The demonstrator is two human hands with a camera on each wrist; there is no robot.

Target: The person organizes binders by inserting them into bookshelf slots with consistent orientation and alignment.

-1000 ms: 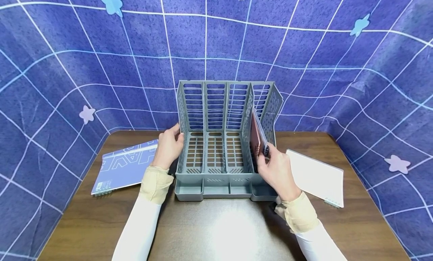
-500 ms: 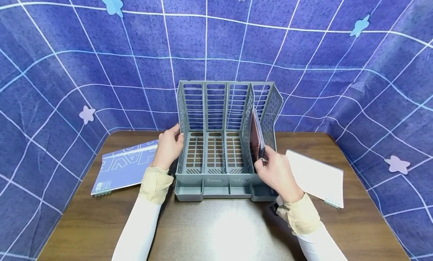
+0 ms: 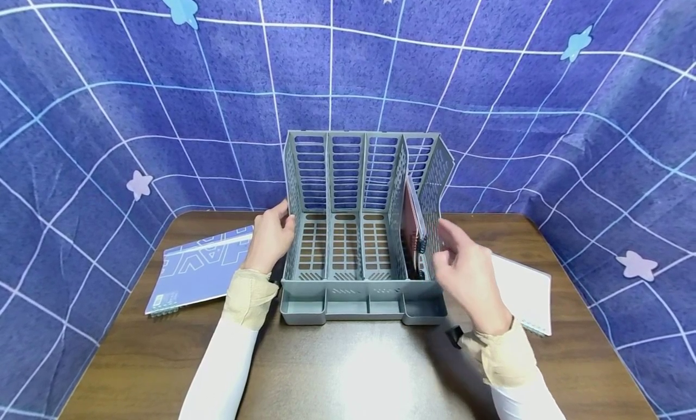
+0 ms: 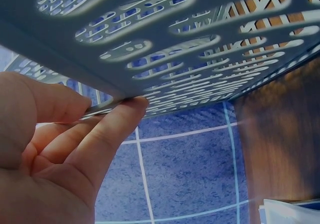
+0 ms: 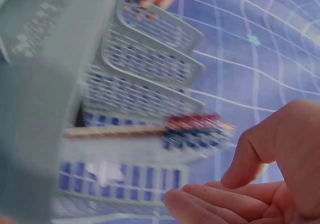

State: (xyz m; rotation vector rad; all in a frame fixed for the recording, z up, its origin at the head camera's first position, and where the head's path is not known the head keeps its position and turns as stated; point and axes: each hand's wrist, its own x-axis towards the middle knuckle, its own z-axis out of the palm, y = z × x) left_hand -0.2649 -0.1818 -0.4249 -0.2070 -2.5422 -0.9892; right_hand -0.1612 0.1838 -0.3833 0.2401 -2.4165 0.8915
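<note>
A grey-green file rack [image 3: 348, 290] with upright dividers stands on the table. My left hand [image 3: 272, 239] holds the front edge of its left side wall; in the left wrist view, the thumb and fingers [image 4: 112, 126] pinch that edge. Spiral notebooks [image 3: 413, 217], one with a reddish cover, stand in the rightmost compartment, leaning on the divider with coils toward me. My right hand [image 3: 470, 281] is just right of the rack, fingers loosely bent, holding nothing. In the blurred right wrist view, the same hand [image 5: 260, 184] is apart from the coils [image 5: 195, 131].
A blue spiral notebook [image 3: 209, 263] with large letters lies left of the rack, partly behind my left hand. On the right lies a white spiral notebook [image 3: 524, 293], partly covered by my right hand. A blue gridded cloth [image 3: 348, 57] hangs behind the table [image 3: 348, 378].
My right hand has pushed the notebooks against the divider, let go of them and moved right, out of the rack. The left hand keeps its hold on the side wall.
</note>
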